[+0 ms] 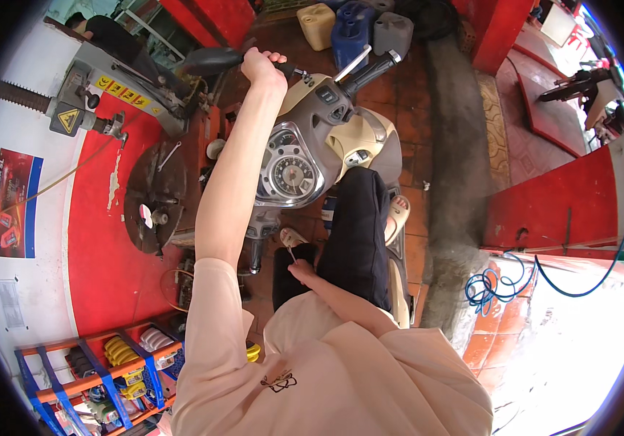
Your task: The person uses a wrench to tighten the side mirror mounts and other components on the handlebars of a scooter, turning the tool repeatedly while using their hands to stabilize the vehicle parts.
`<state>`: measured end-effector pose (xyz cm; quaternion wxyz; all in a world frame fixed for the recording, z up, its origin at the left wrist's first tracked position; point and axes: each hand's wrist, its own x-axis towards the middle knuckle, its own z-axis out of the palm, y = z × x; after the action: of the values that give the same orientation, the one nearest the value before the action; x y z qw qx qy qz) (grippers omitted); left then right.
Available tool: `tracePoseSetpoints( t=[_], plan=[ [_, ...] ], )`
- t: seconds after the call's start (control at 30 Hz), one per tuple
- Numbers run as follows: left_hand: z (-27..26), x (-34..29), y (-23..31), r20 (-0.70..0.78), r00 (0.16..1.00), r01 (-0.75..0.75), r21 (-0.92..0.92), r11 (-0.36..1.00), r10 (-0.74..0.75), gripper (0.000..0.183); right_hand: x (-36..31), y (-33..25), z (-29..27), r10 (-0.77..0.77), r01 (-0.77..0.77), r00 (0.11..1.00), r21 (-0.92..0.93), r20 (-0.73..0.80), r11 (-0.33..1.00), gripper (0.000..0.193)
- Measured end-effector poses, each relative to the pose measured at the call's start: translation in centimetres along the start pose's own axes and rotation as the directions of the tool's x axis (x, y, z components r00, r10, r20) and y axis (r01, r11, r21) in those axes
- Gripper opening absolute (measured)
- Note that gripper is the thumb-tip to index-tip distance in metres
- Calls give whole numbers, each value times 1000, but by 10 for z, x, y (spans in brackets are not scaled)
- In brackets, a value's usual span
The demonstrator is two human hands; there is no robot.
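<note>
My left arm stretches forward across a cream and grey scooter (312, 109). At its end, my left hand (262, 67) is closed round the stem of a black rear-view mirror (214, 61), beside the handlebar. Below that arm is the scooter's round speedometer (293, 177). My right hand (301, 271) is closed low in front of my body, near my knee. From its fingers sticks a thin, pale, rod-like thing (292, 253), too small to name. A black handlebar grip with a silver brake lever (353, 62) points to the far right, untouched.
Several plastic jerrycans (352, 29) stand at the far end. On the left are a tyre-changing machine (72, 109) and a wrench (169, 155) on a round dark plate. A rack of bottles (101, 378) stands near left. A blue hose (501, 280) lies right. Another person (119, 43) is far left.
</note>
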<state>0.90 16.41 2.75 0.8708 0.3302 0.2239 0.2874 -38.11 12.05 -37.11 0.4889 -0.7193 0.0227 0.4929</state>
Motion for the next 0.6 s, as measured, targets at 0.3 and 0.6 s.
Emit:
tracePoseSetpoints(
  t=[0.3, 0.6],
  plan=[
    [-5, 11, 7, 9, 1000, 21, -12, 1000, -21, 6, -18, -12, -9, 5, -4, 1000, 37, -23, 999, 35],
    [-5, 16, 4, 26, 996, 92, -50, 994, -91, 10, -5, -5, -2, -11, 11, 1000, -15, -26, 1000, 36]
  ],
)
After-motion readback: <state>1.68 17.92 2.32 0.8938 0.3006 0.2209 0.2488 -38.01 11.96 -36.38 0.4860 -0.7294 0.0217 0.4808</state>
